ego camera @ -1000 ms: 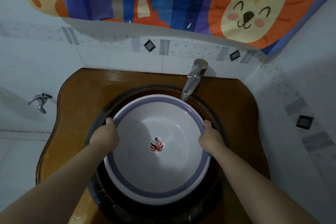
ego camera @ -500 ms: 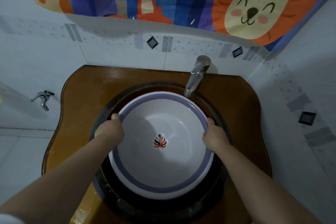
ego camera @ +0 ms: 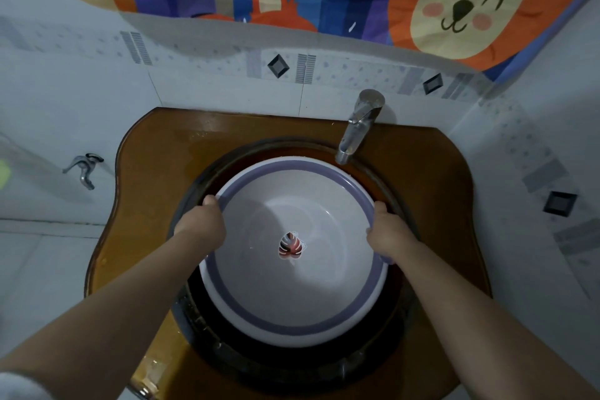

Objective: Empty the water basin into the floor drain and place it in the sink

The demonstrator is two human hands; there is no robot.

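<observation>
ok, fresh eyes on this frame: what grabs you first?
The white basin with its purple rim fills the centre, inside the dark sink bowl of a brown counter, with the left hand and right hand gripping opposite edges. Next comes the bright cartoon curtain with a lion face along the top, then the chrome faucet just beyond the basin's far rim.

I get one wide head-worn view, close above the sink [ego camera: 285, 367], pitched steeply down, tiled wall [ego camera: 81, 107] across frame top.
</observation>
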